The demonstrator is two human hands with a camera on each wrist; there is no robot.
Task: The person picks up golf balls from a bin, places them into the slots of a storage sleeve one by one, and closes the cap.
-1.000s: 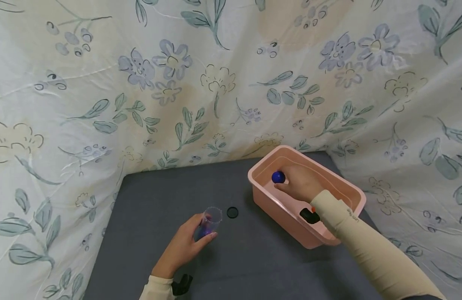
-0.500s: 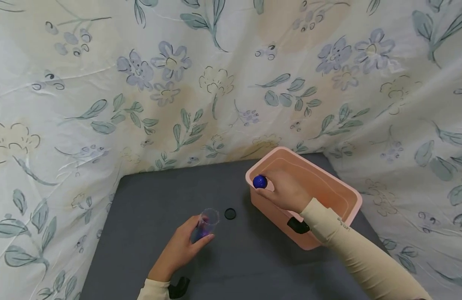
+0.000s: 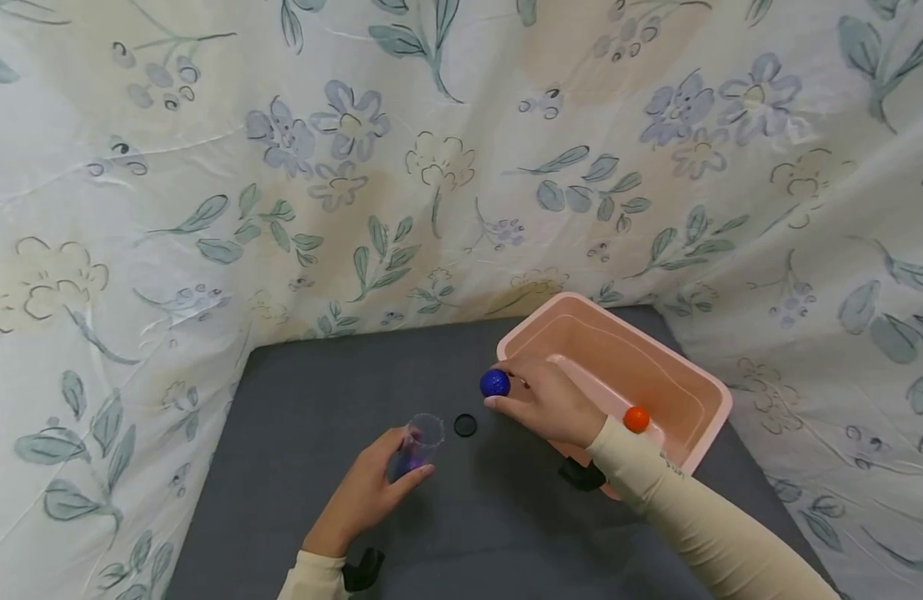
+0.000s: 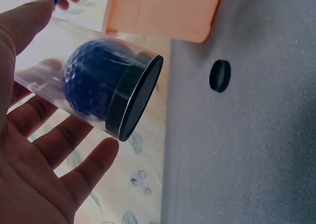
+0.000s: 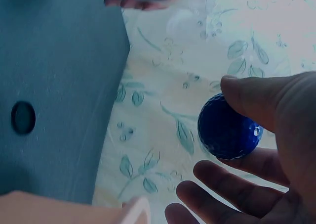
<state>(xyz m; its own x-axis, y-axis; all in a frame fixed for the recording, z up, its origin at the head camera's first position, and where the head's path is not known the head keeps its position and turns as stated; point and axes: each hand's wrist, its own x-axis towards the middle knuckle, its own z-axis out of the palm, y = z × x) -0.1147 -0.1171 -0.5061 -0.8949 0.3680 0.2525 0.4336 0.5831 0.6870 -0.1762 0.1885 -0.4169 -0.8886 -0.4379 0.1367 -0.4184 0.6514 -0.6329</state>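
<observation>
My left hand point(image 3: 371, 492) holds a clear plastic tube point(image 3: 418, 444) upright on the dark grey table point(image 3: 296, 400). In the left wrist view the tube point(image 4: 74, 80) has a black bottom cap and one blue golf ball point(image 4: 91, 78) inside. My right hand point(image 3: 544, 400) pinches a second blue golf ball point(image 3: 494, 382) just left of the pink bin point(image 3: 701, 375), above the table; the right wrist view shows that ball point(image 5: 228, 126) between thumb and fingers. A small black cap point(image 3: 464, 425) lies on the table between the hands.
An orange ball point(image 3: 636, 418) lies inside the pink bin. A floral sheet point(image 3: 356, 167) hangs behind the table and drapes down both sides. Black wrist camera mounts show at each sleeve.
My right hand lifted the blue ball out of the pink bin and carried it left over the rim toward the tube. The orange ball has come into sight. The left hand kept still.
</observation>
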